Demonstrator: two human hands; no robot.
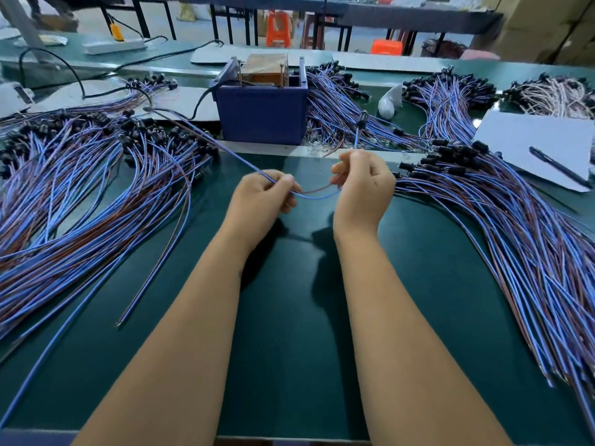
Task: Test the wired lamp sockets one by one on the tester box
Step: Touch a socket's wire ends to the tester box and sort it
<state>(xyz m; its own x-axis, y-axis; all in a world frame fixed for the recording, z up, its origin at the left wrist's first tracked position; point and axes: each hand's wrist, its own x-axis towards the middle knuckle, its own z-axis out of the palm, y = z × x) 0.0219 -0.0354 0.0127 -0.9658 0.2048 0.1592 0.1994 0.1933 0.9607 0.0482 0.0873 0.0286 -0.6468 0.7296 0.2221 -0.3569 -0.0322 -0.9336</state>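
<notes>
A blue-and-brown wire pair [317,193] is being pinched between the left hand [262,196] and right hand [363,185] before the tester box [262,115], and could be snagged on the left pile [80,188].

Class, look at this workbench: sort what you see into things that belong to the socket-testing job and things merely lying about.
Belongs to the job:
- dark blue plastic tester box
- blue and brown wire pair pinched by left hand and right hand
- heaps of black sockets on blue and brown leads

Lying about:
- white paper sheet
- dark pen
- orange plastic stools
</notes>
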